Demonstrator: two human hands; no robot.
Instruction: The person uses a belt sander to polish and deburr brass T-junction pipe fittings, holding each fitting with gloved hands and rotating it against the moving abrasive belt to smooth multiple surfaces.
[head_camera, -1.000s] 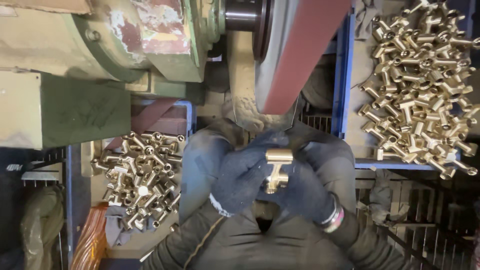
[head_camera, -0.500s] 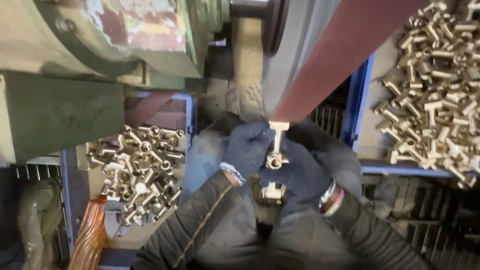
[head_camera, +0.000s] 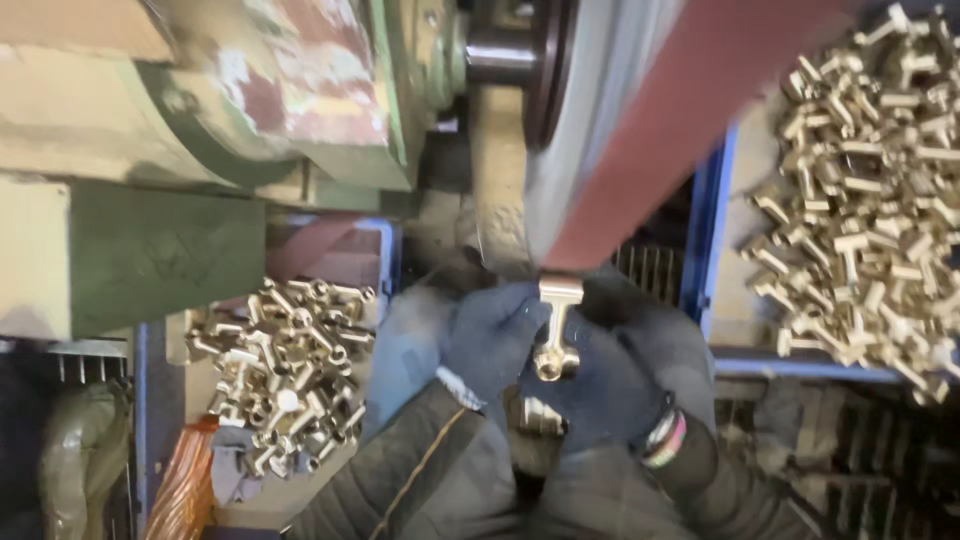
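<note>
- Dark quilted sleeves (head_camera: 430, 480) fill the near edge, leading up into two hands in dark knit gloves.
- Left hand (head_camera: 490, 335) and right hand (head_camera: 600, 385) meet at the near centre, fingers curled and pressed together around a brass fitting (head_camera: 556, 330); both grip it between them.
- That brass fitting is T-shaped and stands upright between the gloves, its flat top end touching the lower edge of the reddish-brown sanding belt (head_camera: 660, 130) just above.
- A striped cuff band (head_camera: 664, 440) shows at the right wrist.
- On the near left, a heap of brass parts (head_camera: 285, 365) lies in a tray, just beside the left sleeve, with an orange mesh bag (head_camera: 185, 490) at its near corner.
- Farther right, a larger heap of brass parts (head_camera: 870, 190) fills a blue-rimmed bin (head_camera: 705, 230), apart from the hands.
- The belt runs up and to the far right over a grey wheel (head_camera: 590, 100), with a dark shaft (head_camera: 500, 55) beside it.
- Far left stands a worn green machine housing (head_camera: 200, 130) with flaking paint.
</note>
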